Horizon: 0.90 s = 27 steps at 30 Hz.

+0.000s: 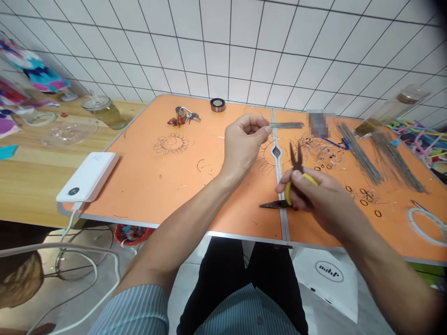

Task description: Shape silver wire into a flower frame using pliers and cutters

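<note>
Wires [288,125] lie sideways in a thin bunch, high up and right of the frame's middle. The left hand [245,142] pinches one end; the loose ends point right. Below them, not touching, the right hand [316,190] grips pliers [296,163], tips up and apart.

A dark, dull metal is seen in the nose of the pliers [296,162], whose handles [310,179] are covered in smooth yellow plastic. The bunched wires [287,125] are made of thin, silvery-grey metal. The orange counter [139,186] is finished smooth and edged in pale metal trim [284,228]. Visible grain is shown by the wooden counter [35,177]. The power bank [89,179] is cased in smooth white plastic; the wall [214,58] is faced with smooth white tile. The sleeve [139,307] is cut from striped cloth.
</note>
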Each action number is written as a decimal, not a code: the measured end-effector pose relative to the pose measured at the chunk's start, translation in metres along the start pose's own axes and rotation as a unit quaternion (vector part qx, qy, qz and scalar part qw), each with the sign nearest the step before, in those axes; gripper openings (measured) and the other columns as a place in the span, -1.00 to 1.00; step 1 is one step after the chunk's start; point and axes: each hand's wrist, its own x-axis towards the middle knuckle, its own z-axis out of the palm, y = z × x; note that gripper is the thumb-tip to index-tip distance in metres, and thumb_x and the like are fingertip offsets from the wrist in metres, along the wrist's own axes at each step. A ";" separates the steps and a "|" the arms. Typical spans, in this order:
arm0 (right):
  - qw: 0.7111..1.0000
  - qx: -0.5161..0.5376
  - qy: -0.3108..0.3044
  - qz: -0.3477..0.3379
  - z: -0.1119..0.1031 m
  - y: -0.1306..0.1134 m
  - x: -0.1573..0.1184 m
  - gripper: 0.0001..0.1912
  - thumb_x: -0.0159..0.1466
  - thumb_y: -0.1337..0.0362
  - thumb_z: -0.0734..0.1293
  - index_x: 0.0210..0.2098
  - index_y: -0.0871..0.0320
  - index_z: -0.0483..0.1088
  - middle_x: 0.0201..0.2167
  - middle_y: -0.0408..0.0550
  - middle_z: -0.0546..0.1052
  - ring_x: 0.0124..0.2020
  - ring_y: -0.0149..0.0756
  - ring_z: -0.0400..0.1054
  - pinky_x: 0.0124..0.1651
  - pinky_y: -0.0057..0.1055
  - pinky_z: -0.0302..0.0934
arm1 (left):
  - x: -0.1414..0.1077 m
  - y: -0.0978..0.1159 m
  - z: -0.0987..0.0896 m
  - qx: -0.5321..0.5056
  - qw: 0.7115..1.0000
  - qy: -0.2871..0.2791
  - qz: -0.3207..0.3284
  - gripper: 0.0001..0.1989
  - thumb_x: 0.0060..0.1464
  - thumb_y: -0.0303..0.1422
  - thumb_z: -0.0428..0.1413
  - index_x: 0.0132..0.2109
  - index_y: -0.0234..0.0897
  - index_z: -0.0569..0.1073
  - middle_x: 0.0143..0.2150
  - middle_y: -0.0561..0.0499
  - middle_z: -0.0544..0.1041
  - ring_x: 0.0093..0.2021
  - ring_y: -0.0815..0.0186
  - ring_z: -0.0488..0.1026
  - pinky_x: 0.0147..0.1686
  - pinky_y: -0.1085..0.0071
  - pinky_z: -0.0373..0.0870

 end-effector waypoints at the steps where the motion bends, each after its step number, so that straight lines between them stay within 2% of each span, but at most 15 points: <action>1: 1.000 0.011 0.013 -0.009 0.010 0.009 0.000 -0.52 0.56 -0.24 0.37 -0.12 0.04 0.58 -0.49 -0.18 0.44 -0.50 -0.29 0.13 -0.37 -0.27 0.01 | -0.001 -0.001 0.001 0.000 1.000 0.010 0.001 -0.82 0.18 -0.53 0.40 -0.29 -0.18 0.60 -0.33 0.07 0.62 -0.33 0.37 0.53 -0.25 0.38 0.57; 4: 0.998 0.037 0.043 -0.033 0.038 0.020 0.006 -0.48 0.59 -0.25 0.31 -0.13 0.06 0.55 -0.44 -0.14 0.49 -0.44 -0.26 0.23 -0.32 -0.27 0.09 | -0.005 -0.002 0.005 0.003 0.999 0.039 0.008 -0.85 0.22 -0.49 0.39 -0.26 -0.17 0.60 -0.32 0.08 0.61 -0.31 0.37 0.53 -0.23 0.41 0.58; 9: 0.988 0.049 0.109 -0.101 0.063 0.010 0.016 -0.45 0.61 -0.26 0.24 -0.25 0.03 0.50 -0.25 -0.01 0.64 -0.24 -0.16 0.39 -0.15 -0.22 0.26 | -0.011 -0.002 0.008 -0.017 0.998 0.062 0.000 -0.85 0.23 -0.49 0.38 -0.22 -0.19 0.58 -0.31 0.10 0.60 -0.32 0.42 0.53 -0.22 0.45 0.55; 12: 0.986 0.049 0.120 -0.107 0.071 0.010 0.020 -0.45 0.62 -0.26 0.22 -0.27 0.00 0.46 -0.22 0.00 0.66 -0.21 -0.11 0.43 -0.11 -0.19 0.29 | -0.013 0.000 0.010 -0.018 0.997 0.073 -0.012 -0.86 0.24 -0.49 0.36 -0.21 -0.20 0.57 -0.31 0.10 0.60 -0.30 0.43 0.56 -0.17 0.45 0.59; 17: 0.985 0.082 0.116 -0.096 0.080 0.016 0.027 -0.41 0.60 -0.33 0.21 -0.26 0.00 0.44 -0.25 0.00 0.63 -0.26 -0.12 0.41 -0.08 -0.17 0.37 | -0.017 0.003 0.013 -0.011 0.997 0.070 -0.019 -0.86 0.28 -0.46 0.34 -0.20 -0.21 0.53 -0.26 0.06 0.65 -0.16 0.36 0.70 -0.03 0.39 0.67; 20: 0.983 0.108 0.112 -0.093 0.085 0.019 0.030 -0.39 0.58 -0.36 0.23 -0.28 0.00 0.44 -0.28 0.00 0.61 -0.27 -0.13 0.41 -0.11 -0.17 0.38 | -0.020 0.004 0.015 -0.014 0.997 0.071 -0.031 -0.86 0.29 -0.43 0.36 -0.19 -0.21 0.53 -0.26 0.06 0.65 -0.16 0.34 0.73 -0.05 0.39 0.68; 27: 0.971 0.141 0.155 -0.110 0.096 0.023 0.037 -0.38 0.56 -0.37 0.25 -0.30 0.02 0.43 -0.31 -0.01 0.60 -0.32 -0.17 0.44 -0.18 -0.20 0.37 | -0.026 0.011 0.018 -0.046 0.995 0.081 -0.029 -0.84 0.25 -0.38 0.42 -0.24 -0.21 0.57 -0.28 0.06 0.61 -0.20 0.30 0.74 -0.12 0.39 0.68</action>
